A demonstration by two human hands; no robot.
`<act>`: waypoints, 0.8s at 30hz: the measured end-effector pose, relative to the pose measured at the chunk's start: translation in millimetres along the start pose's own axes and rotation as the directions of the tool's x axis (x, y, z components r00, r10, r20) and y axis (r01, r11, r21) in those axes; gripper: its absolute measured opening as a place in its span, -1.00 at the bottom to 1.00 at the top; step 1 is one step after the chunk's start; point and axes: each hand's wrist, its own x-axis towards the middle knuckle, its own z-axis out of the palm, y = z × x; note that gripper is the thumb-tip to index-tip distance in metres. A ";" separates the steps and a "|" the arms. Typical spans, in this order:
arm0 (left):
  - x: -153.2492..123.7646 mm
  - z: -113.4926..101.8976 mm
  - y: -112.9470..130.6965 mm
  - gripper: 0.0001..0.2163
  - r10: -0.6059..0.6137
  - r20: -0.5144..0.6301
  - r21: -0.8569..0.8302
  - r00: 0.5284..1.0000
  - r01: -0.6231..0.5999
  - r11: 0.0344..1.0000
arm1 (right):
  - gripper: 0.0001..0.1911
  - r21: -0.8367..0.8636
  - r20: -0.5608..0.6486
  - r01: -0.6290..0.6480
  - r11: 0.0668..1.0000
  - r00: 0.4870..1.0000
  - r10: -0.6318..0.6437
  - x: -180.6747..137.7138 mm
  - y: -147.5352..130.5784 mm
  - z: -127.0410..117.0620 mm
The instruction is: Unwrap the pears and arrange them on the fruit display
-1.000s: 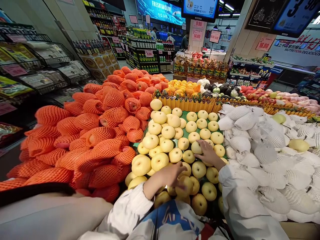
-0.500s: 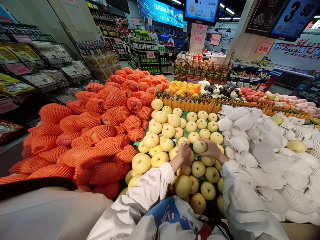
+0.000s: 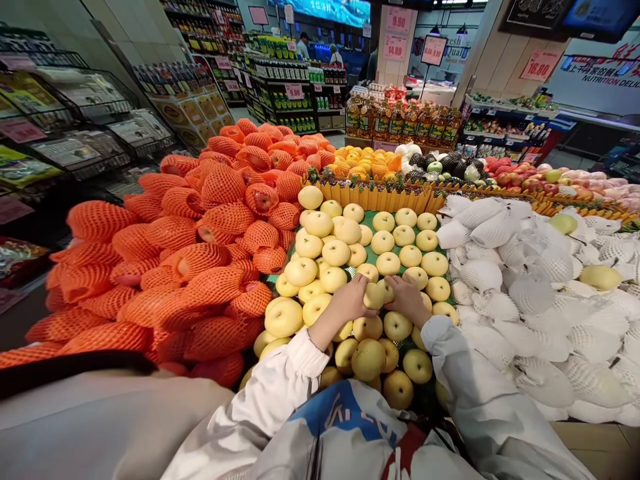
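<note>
Round yellow pears (image 3: 284, 317) lie in rows and small piles on a green mat (image 3: 369, 219) in front of me. My left hand (image 3: 347, 300) is closed round one pear (image 3: 373, 296) near the middle, thumb and fingers on its left side. Against that fruit's right side is another pear (image 3: 386, 291), with the fingers of my right hand (image 3: 409, 300) curled on it. The two hands almost meet, and both pears are partly covered by fingers. More pears (image 3: 368, 360) sit below my hands, close to my body.
Fruit in orange foam nets (image 3: 220, 287) is heaped to the left. White foam-wrapped fruit (image 3: 530, 287) fills the right side. A low yellow picket fence (image 3: 375, 197) borders the back, with oranges (image 3: 367, 160) and oil bottles (image 3: 400, 123) beyond. Wire racks (image 3: 90, 133) stand at left.
My right hand has brought its pear slightly left and turned its knuckles upward. My left hand has shifted left and now grips a pear. The view has tipped down a little.
</note>
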 end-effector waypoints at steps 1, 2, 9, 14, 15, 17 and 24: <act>-0.5 -1.4 0.2 -0.43 0.000 -0.004 0.001 1.000 0.000 1.000 | -0.30 -0.074 -0.009 -0.020 0.997 1.000 0.019 -0.6 -2.0 -1.9; -0.9 -2.4 -0.4 -0.41 -0.002 -0.016 0.002 1.000 0.002 1.000 | -0.34 -0.135 -0.017 -0.039 0.990 0.999 0.038 -1.4 -2.6 -4.8; -5.4 -12.6 -24.6 -0.41 -0.088 -0.240 -0.031 0.967 0.082 0.996 | -0.19 -0.190 0.053 -0.018 0.982 0.998 0.028 -10.3 -1.7 -27.6; -17.0 -25.4 -37.8 -0.35 -0.101 -0.385 -0.116 0.917 0.061 0.991 | -0.56 -0.199 0.206 0.003 0.980 0.978 0.038 -33.9 -18.3 -44.8; -19.6 -26.7 -38.7 -0.36 -0.094 -0.408 -0.124 0.908 0.047 0.991 | -0.54 -0.196 0.238 0.022 0.980 0.971 0.025 -41.3 -21.8 -46.6; -24.0 -27.5 -38.8 -0.37 -0.085 -0.453 -0.141 0.887 0.023 0.990 | -0.30 -0.206 0.273 0.065 0.976 0.962 -0.007 -56.3 -27.5 -45.7; -34.7 -21.8 -32.9 -0.35 -0.056 -0.583 -0.203 0.811 -0.079 0.976 | -0.03 -0.290 0.333 0.169 0.942 0.941 -0.066 -73.7 -24.4 -16.5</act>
